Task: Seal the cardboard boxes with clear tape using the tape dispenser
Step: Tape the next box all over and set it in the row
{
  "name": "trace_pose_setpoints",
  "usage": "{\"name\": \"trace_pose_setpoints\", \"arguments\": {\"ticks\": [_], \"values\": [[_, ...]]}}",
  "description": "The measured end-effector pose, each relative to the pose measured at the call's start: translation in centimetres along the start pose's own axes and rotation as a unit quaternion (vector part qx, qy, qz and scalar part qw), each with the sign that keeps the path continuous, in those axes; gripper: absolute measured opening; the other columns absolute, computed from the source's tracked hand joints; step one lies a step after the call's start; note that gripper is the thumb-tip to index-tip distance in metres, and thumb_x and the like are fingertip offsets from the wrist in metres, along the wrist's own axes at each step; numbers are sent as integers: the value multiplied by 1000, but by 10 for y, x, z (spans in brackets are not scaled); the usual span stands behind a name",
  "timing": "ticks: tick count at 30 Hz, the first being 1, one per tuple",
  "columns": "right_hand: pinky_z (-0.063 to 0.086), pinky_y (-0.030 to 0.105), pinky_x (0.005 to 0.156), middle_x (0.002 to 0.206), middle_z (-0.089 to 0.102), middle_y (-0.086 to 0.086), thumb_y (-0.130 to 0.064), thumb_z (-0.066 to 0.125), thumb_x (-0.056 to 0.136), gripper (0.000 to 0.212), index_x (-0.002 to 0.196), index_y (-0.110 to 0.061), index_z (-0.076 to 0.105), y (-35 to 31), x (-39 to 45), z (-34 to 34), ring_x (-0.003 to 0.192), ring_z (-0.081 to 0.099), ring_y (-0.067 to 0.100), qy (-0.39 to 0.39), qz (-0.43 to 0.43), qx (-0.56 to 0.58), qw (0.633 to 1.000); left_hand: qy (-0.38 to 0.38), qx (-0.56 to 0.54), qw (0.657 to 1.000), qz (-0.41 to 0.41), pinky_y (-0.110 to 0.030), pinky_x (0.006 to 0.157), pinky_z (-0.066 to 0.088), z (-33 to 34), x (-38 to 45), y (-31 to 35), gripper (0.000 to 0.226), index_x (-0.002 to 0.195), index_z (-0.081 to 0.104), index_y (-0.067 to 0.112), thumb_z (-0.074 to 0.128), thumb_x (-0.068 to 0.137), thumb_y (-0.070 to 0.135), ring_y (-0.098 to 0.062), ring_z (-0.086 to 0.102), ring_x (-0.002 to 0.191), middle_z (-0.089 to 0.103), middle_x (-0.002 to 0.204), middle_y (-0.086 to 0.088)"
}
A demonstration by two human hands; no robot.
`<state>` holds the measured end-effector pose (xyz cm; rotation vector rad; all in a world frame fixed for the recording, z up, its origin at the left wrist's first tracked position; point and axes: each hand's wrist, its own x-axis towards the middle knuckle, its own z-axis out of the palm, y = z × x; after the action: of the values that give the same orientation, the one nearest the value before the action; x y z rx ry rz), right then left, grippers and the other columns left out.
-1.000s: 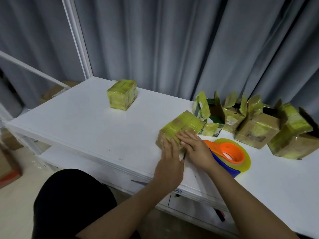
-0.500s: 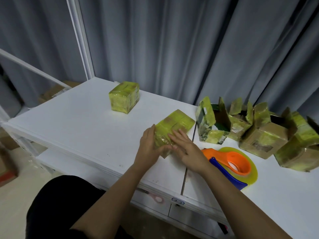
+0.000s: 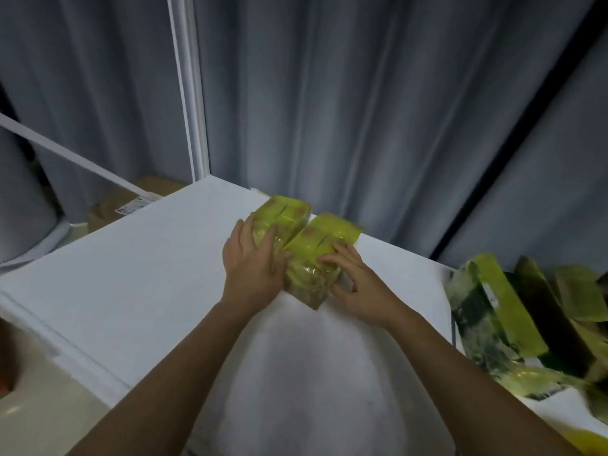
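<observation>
The left hand (image 3: 255,264) lies flat w/ fingers spread against the near end of the far taped box (image 3: 283,217). The right hand (image 3: 355,284) is bent loosely, open, fingertips on the right side of the near taped box (image 3: 316,255). Neither hand grips tight; they just press. The 2 boxes sit side by side, touching, near the back edge of the white table (image 3: 131,281). The step looks like lining up done boxes. To do it well: push both ends flat so the sides meet, & don't crush the tape. Open boxes (image 3: 513,327) wait well to the right of the near taped box. The tape dispenser isn't clearly in view.
</observation>
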<state>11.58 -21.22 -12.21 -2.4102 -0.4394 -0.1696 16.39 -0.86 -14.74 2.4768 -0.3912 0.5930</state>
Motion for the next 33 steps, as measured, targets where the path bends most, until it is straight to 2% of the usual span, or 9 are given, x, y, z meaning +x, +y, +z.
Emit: {"name": "trace_pose_setpoints", "arguments": {"ticks": [4, 8, 12, 16, 21, 24, 28, 31, 33], "values": [[12, 1, 102, 139, 40, 21, 4, 60, 85, 40, 123, -8, 56, -7, 39, 14, 135, 24, 14, 7, -13, 12, 1000, -41, -12, 998, -46, -51, 106, 30, 5, 32, -23, 89, 130, 55, 11, 18, 80, 75, -43, 37, 130, 41, 140, -26], [-6, 41, 119, 161, 9, -2, -14, 56, 91, 47, 134, -33, 46, -9, 51, 26, 147, -12, 12, -2, 62, -29, 998, -48, -11, 997, -62, -51, 108, 26, 6, 46, -25, 90, 135, 49, 9, 18, 75, 69, -43, 27, 137, 32, 147, -24], [6, 36, 119, 160, 11, -3, -16, 53, 91, 57, 144, -33, 38, -7, 4, -4, 148, 1, 16, 75, 62, -114, 989, -63, 27, 995, -78, -50, 114, 7, 9, 38, 7, 75, 147, 26, 8, 22, 90, 56, -33, 1, 146, 3, 159, -15], [18, 50, 109, 156, 24, 8, -30, 50, 86, 58, 142, -23, 41, 12, -75, -56, 142, 12, 27, 217, 200, -289, 911, -71, -28, 997, -11, -48, 115, 3, 14, 17, 66, 80, 148, 25, 12, 10, 82, 54, -30, -2, 147, 4, 159, -12], [30, 43, 96, 132, 53, 9, -50, 45, 94, 66, 144, -11, 28, 40, -146, -101, 124, 41, 31, 129, 436, -391, 800, -136, -68, 987, 53, -35, 115, -4, 19, -27, 148, 56, 148, 27, 21, 31, 97, 43, -20, -4, 147, 9, 160, -2], [31, 38, 87, 101, 67, 8, -28, 51, 92, 31, 120, -15, 51, 30, -147, -104, 101, 58, 31, 195, 341, -312, 865, -166, -124, 978, 40, -34, 116, 2, 15, -61, 179, 49, 147, 30, 24, 41, 99, 33, -16, 5, 147, 17, 158, 2], [46, 37, 78, 111, 68, 10, -20, 55, 92, 41, 132, -22, 53, -18, -146, -89, 99, 62, 34, 170, 157, -204, 951, -154, -218, 964, 2, -35, 118, 15, -2, -95, 170, 54, 145, 33, 13, 49, 96, 27, -26, 21, 144, 30, 153, -8], [48, 34, 84, 124, 64, -1, -22, 59, 92, 45, 136, -29, 51, -52, -166, -67, 110, 58, 24, 139, 65, -183, 971, -53, -241, 968, -55, -27, 114, 14, -36, -118, 154, 61, 146, 28, 6, 55, 91, 13, -29, 23, 139, 26, 149, -18], [48, 26, 72, 108, 68, -4, -21, 60, 88, 45, 133, -28, 55, -68, -189, -51, 98, 59, 16, 163, -6, -192, 968, -9, -233, 971, -52, -19, 108, 13, -56, -139, 144, 64, 144, 29, 4, 56, 86, 13, -24, 24, 134, 28, 144, -17]]}}
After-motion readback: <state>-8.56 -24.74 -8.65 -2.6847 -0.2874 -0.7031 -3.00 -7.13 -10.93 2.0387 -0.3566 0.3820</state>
